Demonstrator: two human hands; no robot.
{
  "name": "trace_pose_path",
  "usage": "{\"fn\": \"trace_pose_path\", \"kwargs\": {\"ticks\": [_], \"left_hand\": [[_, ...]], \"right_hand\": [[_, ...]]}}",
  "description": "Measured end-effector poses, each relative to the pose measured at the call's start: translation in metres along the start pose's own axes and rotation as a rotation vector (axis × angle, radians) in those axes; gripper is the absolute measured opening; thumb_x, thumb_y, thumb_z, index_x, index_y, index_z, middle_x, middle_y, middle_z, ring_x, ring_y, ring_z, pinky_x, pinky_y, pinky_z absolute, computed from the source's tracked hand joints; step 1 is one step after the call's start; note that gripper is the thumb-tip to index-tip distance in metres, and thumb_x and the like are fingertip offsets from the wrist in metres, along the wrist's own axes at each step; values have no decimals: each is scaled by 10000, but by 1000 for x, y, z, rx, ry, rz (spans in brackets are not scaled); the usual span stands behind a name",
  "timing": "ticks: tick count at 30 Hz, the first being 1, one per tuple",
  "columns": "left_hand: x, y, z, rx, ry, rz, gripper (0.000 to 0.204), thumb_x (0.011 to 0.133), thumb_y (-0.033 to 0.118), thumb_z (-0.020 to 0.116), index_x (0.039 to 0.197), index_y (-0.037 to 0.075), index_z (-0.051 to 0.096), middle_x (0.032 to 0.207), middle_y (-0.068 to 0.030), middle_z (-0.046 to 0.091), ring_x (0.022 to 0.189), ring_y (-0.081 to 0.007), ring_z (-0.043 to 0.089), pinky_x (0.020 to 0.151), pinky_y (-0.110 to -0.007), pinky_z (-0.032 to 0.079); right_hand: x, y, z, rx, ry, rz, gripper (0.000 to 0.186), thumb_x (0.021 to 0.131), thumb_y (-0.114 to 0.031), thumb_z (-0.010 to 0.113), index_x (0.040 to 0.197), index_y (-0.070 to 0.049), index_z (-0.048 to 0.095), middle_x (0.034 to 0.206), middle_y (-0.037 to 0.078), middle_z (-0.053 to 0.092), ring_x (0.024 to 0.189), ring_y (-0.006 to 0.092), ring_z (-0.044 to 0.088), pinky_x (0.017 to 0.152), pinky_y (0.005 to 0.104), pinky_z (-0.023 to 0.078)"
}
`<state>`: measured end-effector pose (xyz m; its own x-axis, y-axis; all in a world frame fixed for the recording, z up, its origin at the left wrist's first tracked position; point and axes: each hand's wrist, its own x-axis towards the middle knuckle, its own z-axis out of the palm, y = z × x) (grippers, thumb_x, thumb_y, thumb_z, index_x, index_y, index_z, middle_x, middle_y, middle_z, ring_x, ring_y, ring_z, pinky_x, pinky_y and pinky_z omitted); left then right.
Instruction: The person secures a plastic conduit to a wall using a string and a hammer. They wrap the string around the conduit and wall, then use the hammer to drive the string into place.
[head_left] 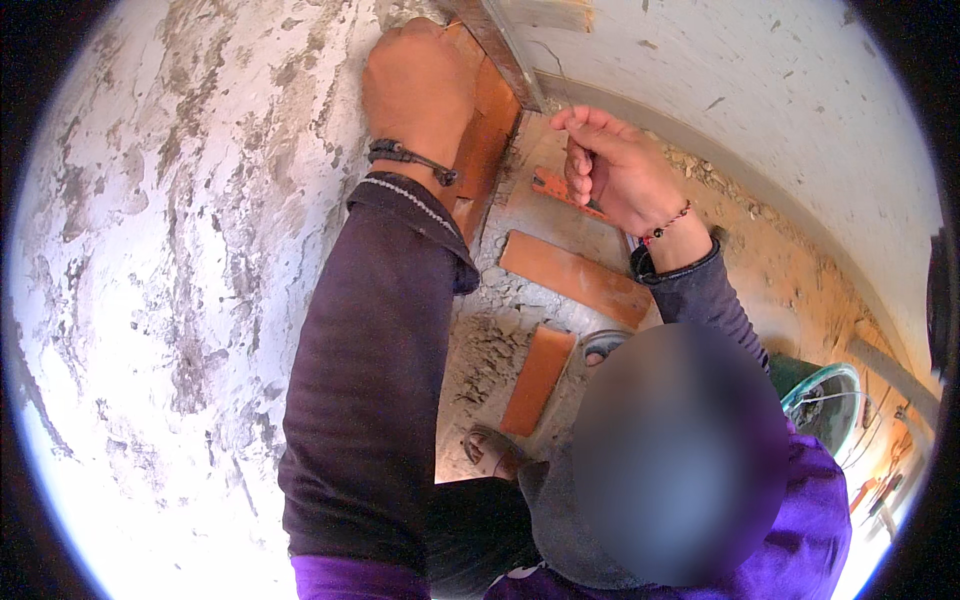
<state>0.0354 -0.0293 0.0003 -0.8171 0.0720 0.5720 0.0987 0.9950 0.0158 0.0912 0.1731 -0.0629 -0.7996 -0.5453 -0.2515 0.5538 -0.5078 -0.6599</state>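
Observation:
My left hand is at the top, back toward me, against the white plastered wall. Beside it a row of orange-brown tiles lines the wall; its fingers are hidden, so whatever they hold does not show. To the right, my right hand is raised above the floor with loosely bent fingers, nothing visible in it. Partly behind that hand lies an orange strip-shaped object of a kind I cannot make out. Nearer to me, one loose tile lies across the floor and another tile lies lengthwise.
A long narrow bar stands at the end of the tiled row, by a pale wall. Rubble covers part of the floor near a sandalled foot. A green bucket stands at right. A blurred patch hides the lower middle.

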Motion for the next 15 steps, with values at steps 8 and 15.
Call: {"fn": "trace_pose_path", "kwargs": {"ticks": [8, 15], "left_hand": [[3, 14, -1, -91, 4, -92, 121, 801, 120, 591, 775, 23, 659, 797, -187, 656, 741, -379, 640, 684, -450, 511], [2, 16, -4, -186, 82, -104, 145, 801, 169, 630, 810, 37, 687, 762, -154, 676, 696, -341, 658, 664, -414, 523]], "right_hand": [[9, 3, -6, 72, 31, -41, 171, 982, -177, 486, 1073, -52, 560, 640, -10, 456, 536, 109, 436, 499, 258, 391], [5, -1, -5, 147, 52, -97, 139, 990, -182, 482, 1053, -77, 547, 625, -16, 413, 546, 98, 412, 498, 243, 353]]}}
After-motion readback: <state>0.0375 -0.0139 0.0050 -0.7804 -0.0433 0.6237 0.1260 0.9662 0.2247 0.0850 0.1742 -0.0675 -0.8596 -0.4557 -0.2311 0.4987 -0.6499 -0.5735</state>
